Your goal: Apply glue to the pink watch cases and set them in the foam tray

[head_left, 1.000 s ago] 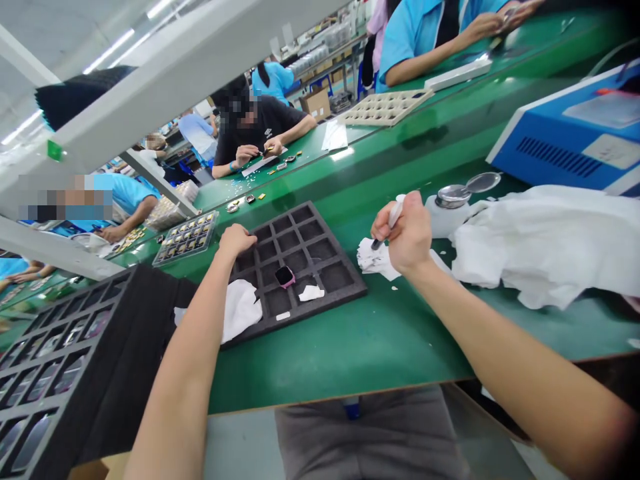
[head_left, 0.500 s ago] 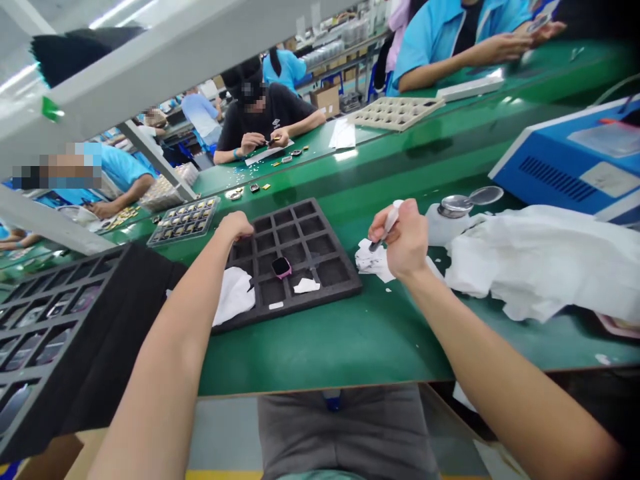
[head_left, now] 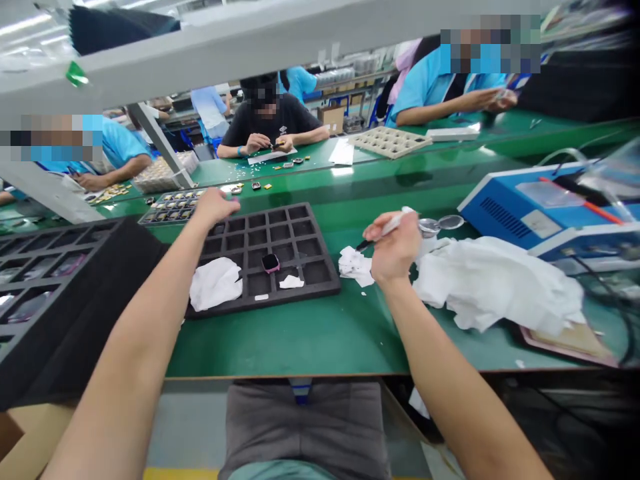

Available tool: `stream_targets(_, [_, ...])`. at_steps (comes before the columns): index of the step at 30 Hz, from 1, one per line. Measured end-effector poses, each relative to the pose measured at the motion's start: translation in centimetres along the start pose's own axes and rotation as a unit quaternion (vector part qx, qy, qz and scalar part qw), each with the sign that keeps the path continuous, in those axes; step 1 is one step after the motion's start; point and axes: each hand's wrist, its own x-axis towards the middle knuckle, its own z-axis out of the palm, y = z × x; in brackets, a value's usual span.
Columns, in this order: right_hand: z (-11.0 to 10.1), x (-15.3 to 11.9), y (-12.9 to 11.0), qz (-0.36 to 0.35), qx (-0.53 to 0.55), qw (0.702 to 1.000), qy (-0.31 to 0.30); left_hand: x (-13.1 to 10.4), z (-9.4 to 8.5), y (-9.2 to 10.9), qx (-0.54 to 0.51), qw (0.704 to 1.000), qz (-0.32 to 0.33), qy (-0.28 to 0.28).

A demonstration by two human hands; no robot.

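My left hand is over the far left corner of a black compartment tray, its fingers curled; whether it holds anything is hidden. In the tray lie a pink-framed watch, a crumpled white cloth at the left and a scrap of white paper. My right hand is closed around a white, dark-tipped tool, tilted with its tip down to the left. Below that tip, a smudged white tissue rests on the green table.
Beyond my right hand stands a round metal-lidded container. White cloth and a blue device are at the right. A black foam tray is at the left. Several people work across the table.
My left hand has moved away from me and left, from the tray's far edge towards the clear tray of small parts. My right hand still grips the tool. The view has shifted.
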Motion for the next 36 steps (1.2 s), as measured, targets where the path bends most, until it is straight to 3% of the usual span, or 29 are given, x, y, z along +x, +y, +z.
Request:
stream_targets(2, [-0.1, 0.3, 0.0, 0.019, -0.022, 0.999, -0.035, -3.8, -0.8, -0.6, -0.074, 0.997, 0.020, 0.014])
stream_targets(4, [0.1, 0.0, -0.5, 0.030, -0.034, 0.996, -0.070, -9.7, -0.3, -1.8, -0.350, 0.934, 0.068, 0.031])
stream_targets(7, [0.8, -1.9, -2.7, -0.003, -0.083, 0.988, -0.128, -18.9, 3.5, -3.6, -0.554, 0.831, -0.007, -0.051])
stream_targets(8, [1.1, -2.8, -3.7, -0.043, -0.132, 0.975, -0.172, -21.1, 5.1, -3.9, -0.595, 0.798, -0.044, -0.081])
stream_targets(10, [1.7, -4.8, -5.5, -0.149, -0.204, 0.921, -0.298, -23.6, 7.8, -3.9, -0.665, 0.735, -0.077, -0.106])
stream_targets(13, [2.6, -7.1, -7.6, -0.261, -0.255, 0.813, -0.454, -24.0, 9.5, -3.8, -0.722, 0.673, -0.087, -0.135])
stream_targets(15, [3.0, -7.8, -8.3, -0.254, -0.277, 0.782, -0.497, -23.7, 9.5, -3.9, -0.733, 0.656, -0.081, -0.163])
stream_targets(20, [3.3, -7.6, -8.6, -0.144, -0.281, 0.782, -0.537, -23.9, 9.6, -4.2, -0.723, 0.647, -0.042, -0.237])
stream_targets(23, [3.2, -8.0, -8.4, -0.142, -0.276, 0.786, -0.535, -24.3, 10.5, -4.2, -0.728, 0.634, -0.053, -0.255])
stream_targets(26, [3.0, -8.9, -8.6, -0.175, -0.311, 0.776, -0.520, -24.5, 11.4, -4.3, -0.752, 0.600, -0.095, -0.257])
stream_targets(29, [2.8, -8.4, -9.2, -0.172, -0.344, 0.792, -0.475, -24.4, 12.0, -4.5, -0.772, 0.573, -0.138, -0.237])
stream_targets(32, [3.6, -5.1, -8.6, -0.095, -0.410, 0.820, -0.388, -24.6, 12.4, -4.9, -0.761, 0.580, -0.159, -0.244])
stream_targets(33, [4.0, -3.7, -7.9, -0.051, -0.455, 0.803, -0.382, -24.6, 12.5, -5.0, -0.754, 0.585, -0.166, -0.250])
stream_targets(35, [4.7, -1.0, -5.6, 0.051, -0.541, 0.735, -0.405, -24.9, 12.8, -5.3, -0.741, 0.595, -0.181, -0.255])
stream_targets(36, [5.0, 0.0, -4.2, 0.071, -0.551, 0.723, -0.411, -25.0, 13.0, -5.4, -0.736, 0.599, -0.188, -0.253])
